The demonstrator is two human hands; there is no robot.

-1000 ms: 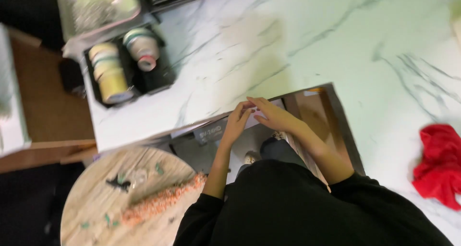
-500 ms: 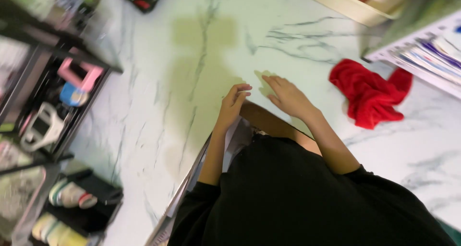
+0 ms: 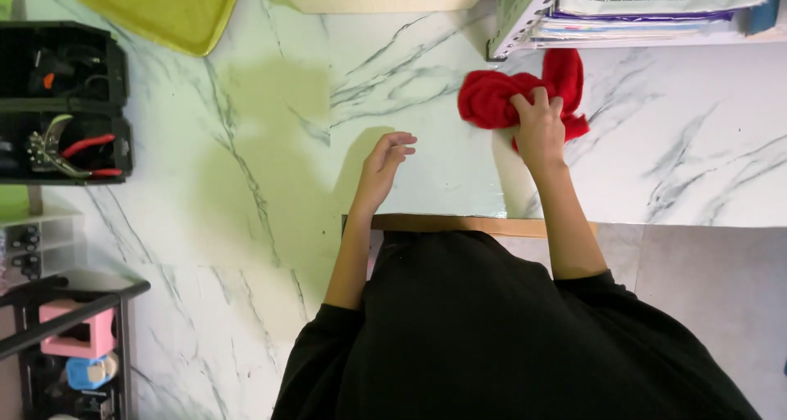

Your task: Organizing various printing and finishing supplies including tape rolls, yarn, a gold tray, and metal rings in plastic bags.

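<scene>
Red cloth point(image 3: 508, 96), bunched up, sits under the right hand point(image 3: 539, 129), whose grip is closed over it, fingers pressed into the folds on the marble worktop point(image 3: 697, 158). Left of that grip the left hand point(image 3: 385, 162) hovers with a loose, half-open grip, holding nothing. The step looks like taking up the cloth; next would call for lifting or dragging it clear of the file rack point(image 3: 574, 14) just beyond. Half a second ago both hands lay together, apart from the cloth.
</scene>
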